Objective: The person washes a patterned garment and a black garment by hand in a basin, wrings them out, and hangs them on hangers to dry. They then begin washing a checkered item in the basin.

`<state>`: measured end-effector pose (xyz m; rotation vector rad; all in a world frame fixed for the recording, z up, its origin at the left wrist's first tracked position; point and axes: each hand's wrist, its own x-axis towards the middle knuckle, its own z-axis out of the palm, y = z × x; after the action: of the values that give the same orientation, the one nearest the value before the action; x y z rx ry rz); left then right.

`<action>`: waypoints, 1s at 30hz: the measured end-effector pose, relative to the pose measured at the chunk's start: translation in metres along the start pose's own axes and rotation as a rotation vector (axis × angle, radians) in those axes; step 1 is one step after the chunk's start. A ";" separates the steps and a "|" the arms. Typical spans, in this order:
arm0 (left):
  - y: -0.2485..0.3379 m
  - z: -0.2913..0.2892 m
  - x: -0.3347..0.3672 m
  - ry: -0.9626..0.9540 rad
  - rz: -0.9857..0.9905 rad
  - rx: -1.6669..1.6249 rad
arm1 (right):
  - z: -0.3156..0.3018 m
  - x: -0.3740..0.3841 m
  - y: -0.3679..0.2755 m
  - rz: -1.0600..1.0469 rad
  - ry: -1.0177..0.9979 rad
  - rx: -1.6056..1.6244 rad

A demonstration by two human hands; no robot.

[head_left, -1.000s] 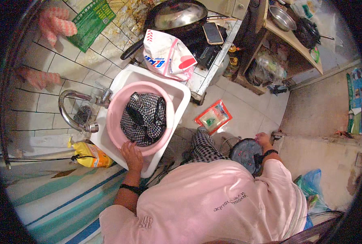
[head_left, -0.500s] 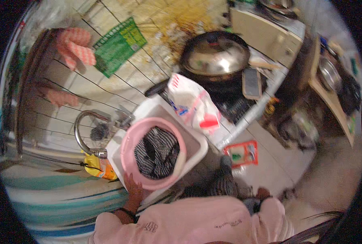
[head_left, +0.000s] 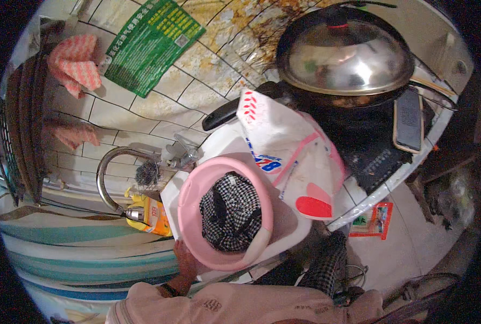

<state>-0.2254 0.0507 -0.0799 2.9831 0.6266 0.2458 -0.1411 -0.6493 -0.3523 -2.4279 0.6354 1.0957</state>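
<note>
A pink plastic basin [head_left: 188,227] sits in the white sink [head_left: 292,229]. Inside it lies a bunched black-and-white checked garment [head_left: 229,210] with black bands. My left hand [head_left: 183,260] is at the basin's lower left side, next to the sink edge. Its visible fingers are stretched out, and I cannot make out whether they touch the basin. I cannot see my right hand; only the sleeve on that side shows. A curved metal faucet [head_left: 103,170] stands left of the basin. A white plastic bag [head_left: 292,143] with pink trim lies on the counter to the right.
A lidded wok [head_left: 348,59] stands on the black stove at the far right, beside a phone [head_left: 409,120]. A yellow bottle [head_left: 150,216] is left of the sink. Pink cloths [head_left: 76,65] and a green sheet [head_left: 151,48] are on the tiled wall. A red packet [head_left: 378,221] lies right of the counter.
The view has shifted closer to the sink and stove. My left hand has slipped from the basin's rim to lower beside it. The right hand has gone out of sight.
</note>
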 end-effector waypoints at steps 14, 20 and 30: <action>0.100 -0.042 0.014 0.087 -0.193 -0.149 | -0.027 0.030 -0.014 -0.006 -0.011 -0.061; 0.105 -0.045 0.021 0.022 -0.239 -0.097 | -0.048 0.054 -0.016 -0.033 0.005 -0.078; 0.111 -0.039 0.019 0.087 -0.313 -0.315 | -0.090 0.099 -0.028 -0.119 0.026 -0.093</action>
<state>-0.1720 -0.0408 -0.0260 2.5433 0.9519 0.4082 -0.0143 -0.6976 -0.3695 -2.5273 0.4503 1.0684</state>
